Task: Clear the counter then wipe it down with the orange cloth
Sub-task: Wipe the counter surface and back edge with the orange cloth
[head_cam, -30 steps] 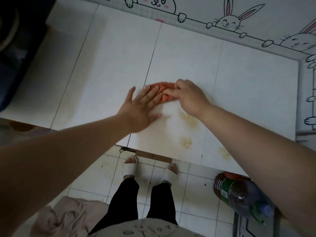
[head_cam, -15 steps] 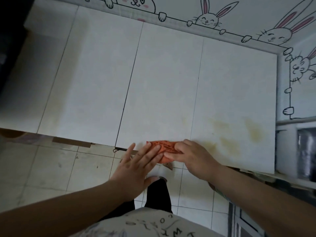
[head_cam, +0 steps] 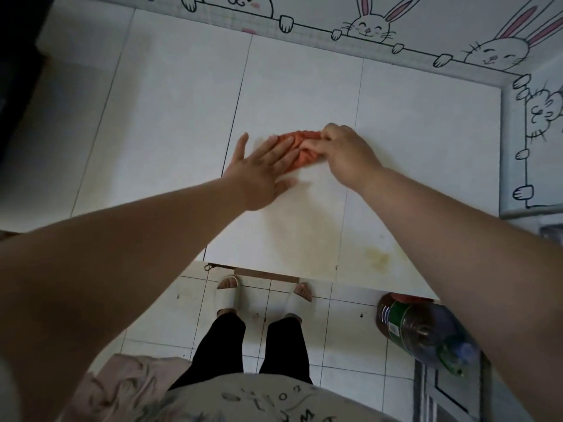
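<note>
White tiled worktop (head_cam: 170,123) carries only the orange cloth (head_cam: 300,147), mid-surface. Left hand (head_cam: 262,169) presses it flat, fingers extended and apart; right hand (head_cam: 344,150) pinches its bunched edge. Risk: bunched cloth skips the yellow stain (head_cam: 377,257) near the front edge

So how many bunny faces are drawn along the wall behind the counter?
4. One bunny is cut off at the top left, one top centre, one near the corner, one on the right side wall. More may lie outside the picture.
</note>
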### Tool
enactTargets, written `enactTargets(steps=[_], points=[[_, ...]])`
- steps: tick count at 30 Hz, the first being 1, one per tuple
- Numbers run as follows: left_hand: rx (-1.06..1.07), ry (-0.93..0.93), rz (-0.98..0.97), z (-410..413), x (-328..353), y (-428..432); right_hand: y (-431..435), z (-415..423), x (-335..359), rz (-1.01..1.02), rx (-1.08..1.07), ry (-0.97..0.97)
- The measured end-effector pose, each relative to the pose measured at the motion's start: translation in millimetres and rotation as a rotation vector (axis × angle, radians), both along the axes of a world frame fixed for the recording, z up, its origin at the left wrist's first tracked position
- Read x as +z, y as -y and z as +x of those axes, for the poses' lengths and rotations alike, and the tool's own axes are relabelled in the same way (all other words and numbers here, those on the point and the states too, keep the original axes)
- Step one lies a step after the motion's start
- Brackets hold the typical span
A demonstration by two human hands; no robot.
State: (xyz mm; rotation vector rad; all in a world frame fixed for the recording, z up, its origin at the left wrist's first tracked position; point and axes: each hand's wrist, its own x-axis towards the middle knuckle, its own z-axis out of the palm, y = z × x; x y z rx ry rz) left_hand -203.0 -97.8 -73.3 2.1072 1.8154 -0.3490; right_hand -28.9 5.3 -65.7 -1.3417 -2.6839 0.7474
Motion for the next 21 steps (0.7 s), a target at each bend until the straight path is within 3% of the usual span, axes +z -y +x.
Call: enactTargets(steps=[5,8,15,21], points=[[-0.038,0.013,-0.013,22,2,34,40,34,-6,0.161,0.152,-0.002],[-0.094,0.029,-0.049,42,4,77,80,66,-6,-0.001,0.162,0.072],[-0.197,0.09,-0.058,92,-4,171,156,138,-7,0.011,0.337,0.052],[-0.19,0.12,-0.068,103,-5,178,158,149,-3,0.064,0.436,0.014]])
